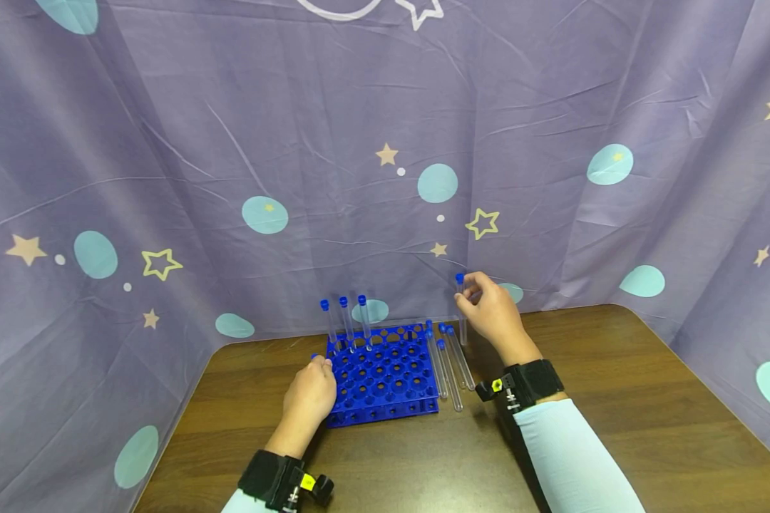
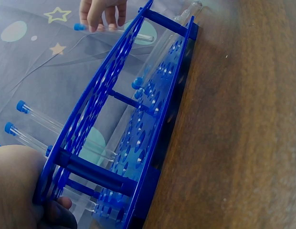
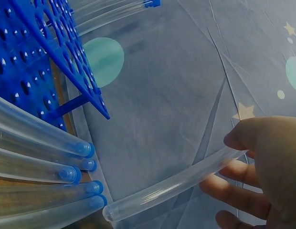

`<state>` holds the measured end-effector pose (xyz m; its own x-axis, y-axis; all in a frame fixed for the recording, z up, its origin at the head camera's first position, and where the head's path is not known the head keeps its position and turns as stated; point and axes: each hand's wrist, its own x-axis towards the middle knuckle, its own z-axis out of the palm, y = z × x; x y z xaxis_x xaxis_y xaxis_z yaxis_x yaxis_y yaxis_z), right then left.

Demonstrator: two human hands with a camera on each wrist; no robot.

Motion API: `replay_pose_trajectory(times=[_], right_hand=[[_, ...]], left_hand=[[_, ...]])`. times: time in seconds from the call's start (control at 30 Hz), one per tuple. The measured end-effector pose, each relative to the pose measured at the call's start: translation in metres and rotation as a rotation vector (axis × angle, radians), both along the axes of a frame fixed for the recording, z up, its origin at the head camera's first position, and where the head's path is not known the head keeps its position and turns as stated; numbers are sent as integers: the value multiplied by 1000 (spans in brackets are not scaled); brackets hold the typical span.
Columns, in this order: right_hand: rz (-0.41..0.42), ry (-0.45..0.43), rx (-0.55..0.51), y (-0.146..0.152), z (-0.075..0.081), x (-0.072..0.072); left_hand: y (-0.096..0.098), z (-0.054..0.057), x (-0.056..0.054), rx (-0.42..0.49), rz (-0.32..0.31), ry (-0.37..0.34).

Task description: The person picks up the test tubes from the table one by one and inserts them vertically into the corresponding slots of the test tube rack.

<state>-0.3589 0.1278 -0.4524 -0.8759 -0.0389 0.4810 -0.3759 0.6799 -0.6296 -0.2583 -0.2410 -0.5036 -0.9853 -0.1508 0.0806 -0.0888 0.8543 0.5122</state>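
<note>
A capped test tube (image 1: 460, 278) stands nearly upright in my right hand (image 1: 490, 313), pinched between thumb and fingers beyond the rack's right end. In the right wrist view its clear rounded bottom (image 3: 112, 212) points down and left. My left hand (image 1: 311, 392) grips the left end of the blue test tube rack (image 1: 385, 374), with fingertips showing under its top plate in the left wrist view. Three blue-capped tubes (image 1: 344, 313) stand in the rack's back row at the left. Another blue cap (image 1: 314, 356) shows just behind my left hand, mostly hidden.
Several loose capped test tubes (image 1: 454, 377) lie side by side against the rack's right side, caps toward the back. The brown wooden table (image 1: 411, 463) extends in front. A purple patterned curtain (image 1: 359, 107) hangs right behind the table's back edge.
</note>
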Motion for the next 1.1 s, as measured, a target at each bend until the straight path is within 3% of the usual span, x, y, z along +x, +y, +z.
replay_pose_trajectory(times=[0.43,1.1], right_hand=[[-11,60,-25,0,-1,-1],[16,72,-51,-3,2,4]], left_hand=[[0,0,0,2,2,0],[0,1,0,-8,20,4]])
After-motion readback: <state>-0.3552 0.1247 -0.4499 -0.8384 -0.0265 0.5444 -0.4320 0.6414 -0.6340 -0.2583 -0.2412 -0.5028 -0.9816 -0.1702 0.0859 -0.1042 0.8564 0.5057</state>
